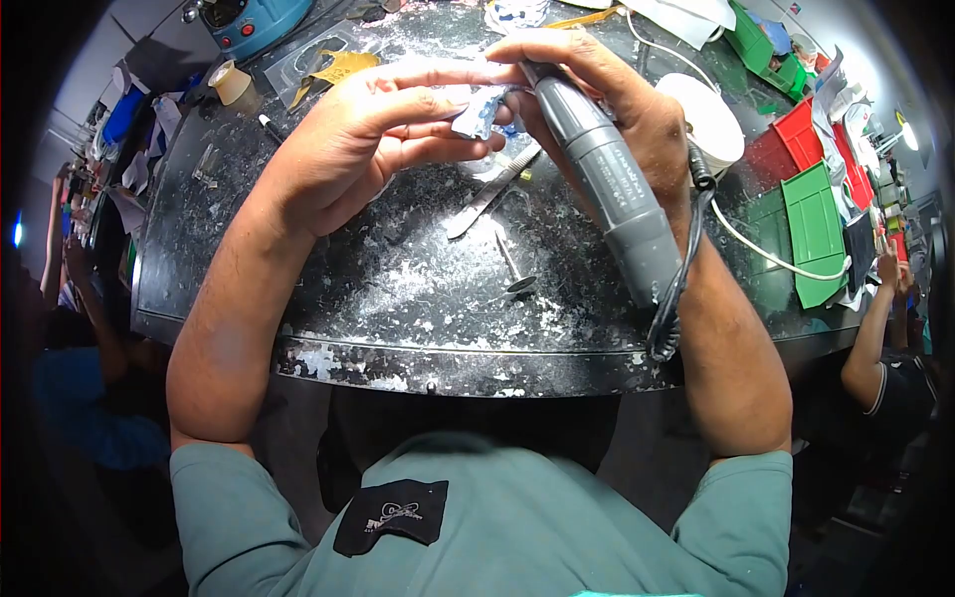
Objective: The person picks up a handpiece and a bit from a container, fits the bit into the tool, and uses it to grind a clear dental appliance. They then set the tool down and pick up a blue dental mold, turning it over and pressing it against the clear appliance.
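Note:
Between the fingers of my left hand (363, 129) is a small blue-and-white piece (478, 114), pinched at the fingertips. My right hand (652, 124) is wrapped round a dark grey rotary tool handpiece (619, 184), its front end up at the piece and its black cord (671, 308) hanging from the rear. The tip of the tool is hidden behind my fingers. Below the hands, a scalpel-like knife (487, 202) lies slanted on the worn black table (398, 289). Nearer to me is a thin metal shank with a small disc (519, 285) at its end.
A white tub (704, 117) stands just beyond my right wrist, with a white cable (766, 257) running past it. Green bins (816, 234) and a red bin (796, 134) line the right. A blue machine (257, 28) and tape roll (230, 83) sit back left. Other people work at both sides.

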### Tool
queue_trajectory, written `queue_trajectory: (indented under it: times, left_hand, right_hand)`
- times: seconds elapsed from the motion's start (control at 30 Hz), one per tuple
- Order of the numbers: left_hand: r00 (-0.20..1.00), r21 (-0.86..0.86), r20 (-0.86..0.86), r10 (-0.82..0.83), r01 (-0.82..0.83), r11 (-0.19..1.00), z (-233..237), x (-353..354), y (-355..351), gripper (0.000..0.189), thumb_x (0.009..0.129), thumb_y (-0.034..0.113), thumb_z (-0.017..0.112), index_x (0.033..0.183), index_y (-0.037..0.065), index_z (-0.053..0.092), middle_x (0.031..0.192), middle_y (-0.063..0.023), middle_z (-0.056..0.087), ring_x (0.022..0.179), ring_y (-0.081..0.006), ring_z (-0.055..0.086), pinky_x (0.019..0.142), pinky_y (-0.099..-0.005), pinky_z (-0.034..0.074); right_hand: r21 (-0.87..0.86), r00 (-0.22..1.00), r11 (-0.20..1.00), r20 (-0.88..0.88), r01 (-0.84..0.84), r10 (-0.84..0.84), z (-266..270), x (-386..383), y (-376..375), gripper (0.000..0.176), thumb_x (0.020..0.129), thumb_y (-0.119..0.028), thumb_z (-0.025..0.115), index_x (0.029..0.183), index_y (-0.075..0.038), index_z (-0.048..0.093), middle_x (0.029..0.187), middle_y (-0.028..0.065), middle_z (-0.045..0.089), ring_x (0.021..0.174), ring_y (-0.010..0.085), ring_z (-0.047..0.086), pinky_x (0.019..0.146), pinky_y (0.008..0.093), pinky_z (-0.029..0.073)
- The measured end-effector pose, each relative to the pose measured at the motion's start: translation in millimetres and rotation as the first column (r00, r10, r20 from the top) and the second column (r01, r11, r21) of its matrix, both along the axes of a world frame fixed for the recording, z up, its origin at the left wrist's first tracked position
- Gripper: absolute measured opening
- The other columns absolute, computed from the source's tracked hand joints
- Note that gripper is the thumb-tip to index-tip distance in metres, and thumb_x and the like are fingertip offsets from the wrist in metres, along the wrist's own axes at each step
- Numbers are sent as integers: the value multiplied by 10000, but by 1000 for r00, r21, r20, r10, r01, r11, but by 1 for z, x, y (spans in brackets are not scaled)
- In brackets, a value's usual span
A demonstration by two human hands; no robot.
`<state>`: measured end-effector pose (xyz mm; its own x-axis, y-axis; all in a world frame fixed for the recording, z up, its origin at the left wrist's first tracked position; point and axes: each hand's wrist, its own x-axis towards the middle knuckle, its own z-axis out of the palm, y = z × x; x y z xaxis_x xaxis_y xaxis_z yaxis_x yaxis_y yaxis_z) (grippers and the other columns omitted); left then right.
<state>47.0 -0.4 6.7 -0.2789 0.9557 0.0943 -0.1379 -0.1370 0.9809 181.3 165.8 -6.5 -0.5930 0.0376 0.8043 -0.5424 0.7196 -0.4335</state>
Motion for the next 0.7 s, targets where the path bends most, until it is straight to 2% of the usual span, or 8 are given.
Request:
queue_trajectory:
  times: [0.17, 0.23, 0.3, 0.4, 0.5, 0.53, 0.57, 0.7]
  left_hand:
    - [999, -30, 8, 50, -50, 998, -2, 0, 1, 433, 931, 207, 574, 1259, -71, 522, 1097, -169, 643, 972, -210, 663, 860, -292, 546]
    - [972, -88, -230, 55, -77, 993, 3, 10, 2, 446, 922, 206, 593, 1255, -81, 520, 1086, -162, 651, 960, -223, 671, 859, -305, 547]
    - [984, -93, -158, 80, -95, 991, 4, 13, 2, 387, 900, 211, 627, 1169, -65, 593, 1047, -152, 673, 940, -185, 669, 877, -293, 539]
    - [996, -29, 30, 87, -86, 996, -5, 2, 3, 328, 934, 178, 571, 1126, -88, 586, 1067, -193, 658, 990, -235, 660, 913, -322, 530]
    - [991, -2, 85, 107, -108, 994, -10, -1, 4, 397, 950, 183, 534, 1233, -94, 504, 1156, -223, 620, 1063, -264, 634, 950, -329, 513]
    - [990, -11, 91, 112, -111, 994, -10, 0, 4, 416, 958, 192, 519, 1236, -114, 488, 1185, -244, 598, 1095, -284, 616, 988, -340, 493]
    - [990, -10, 91, 111, -110, 994, -10, 2, 4, 416, 958, 192, 519, 1236, -114, 488, 1185, -244, 598, 1095, -284, 616, 988, -340, 493]
    - [977, 1, 191, 96, -98, 995, -10, 3, 4, 447, 963, 202, 507, 1245, -142, 463, 1213, -270, 570, 1118, -307, 599, 1010, -361, 480]
  right_hand:
    - [24, 998, 999, 41, 43, -43, 1, 2, -1, 311, 832, 28, 678, 1133, -37, 632, 989, 63, 660, 919, 117, 638, 808, 233, 515]
    - [32, 995, 997, 65, 68, -70, 0, 2, -2, 312, 830, 27, 680, 1130, -43, 634, 986, 62, 662, 919, 117, 642, 803, 232, 516]
    - [-131, 996, 989, 58, 67, -60, -5, -3, -2, 340, 754, -85, 743, 1084, -116, 664, 918, 76, 700, 859, 150, 691, 741, 264, 555]
    - [-301, 994, 949, 87, 93, -70, -5, -5, 1, 242, 828, -154, 722, 1054, -100, 654, 905, 69, 694, 831, 117, 683, 722, 240, 542]
    - [102, 1000, 995, -23, 22, -20, 3, -6, 24, 290, 832, -13, 648, 1110, 2, 567, 933, 98, 649, 839, 139, 609, 729, 271, 495]
    - [-238, 996, 971, 87, -11, 33, 0, -4, 17, 287, 834, -18, 671, 1108, -8, 589, 925, 85, 660, 848, 125, 629, 750, 247, 511]
    - [-552, 978, 834, 171, -5, 119, -1, -1, 8, 285, 835, -23, 695, 1106, -19, 611, 917, 72, 672, 857, 111, 648, 772, 224, 526]
    - [-484, 977, 874, 202, 45, 62, 1, 0, 8, 282, 831, -23, 698, 1098, -8, 609, 929, 80, 668, 841, 110, 641, 758, 222, 526]
